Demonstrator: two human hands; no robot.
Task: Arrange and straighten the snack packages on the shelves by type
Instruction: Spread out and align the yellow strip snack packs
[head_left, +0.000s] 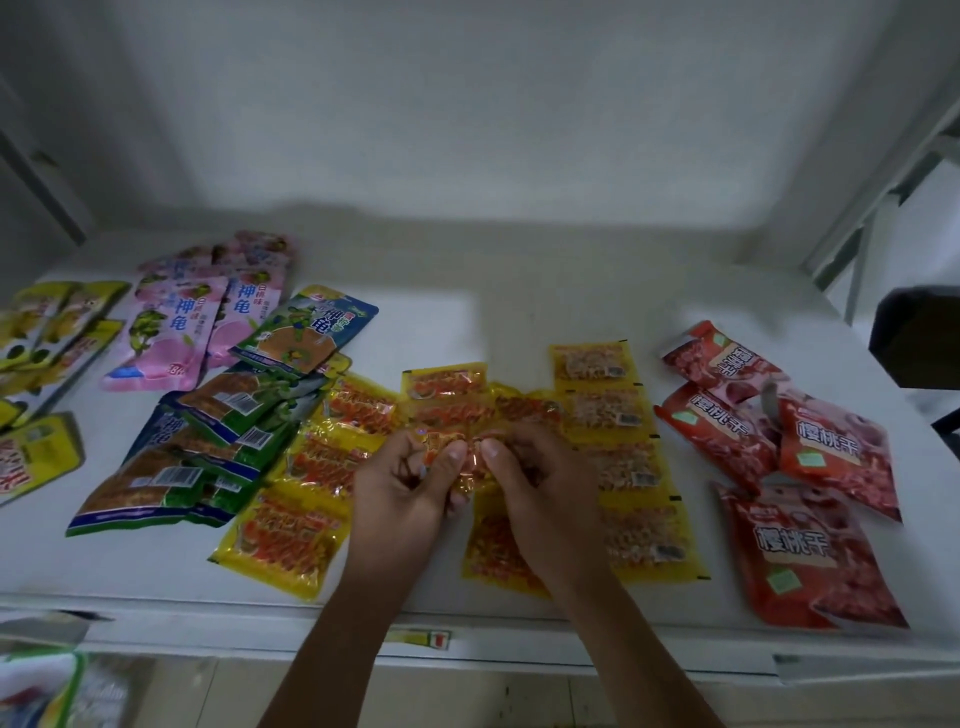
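Right now the left hand (402, 480) and right hand (530, 478) both pinch one shiny yellow pack (467, 457) over the shelf (519, 322), and it might slip and mess up the yellow row (306, 478) beside it.

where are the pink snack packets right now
In the head view, the glossy pink plastic snack packets lie at the shelf's back left, between the yellow packets at the left edge and the green-and-blue packets.
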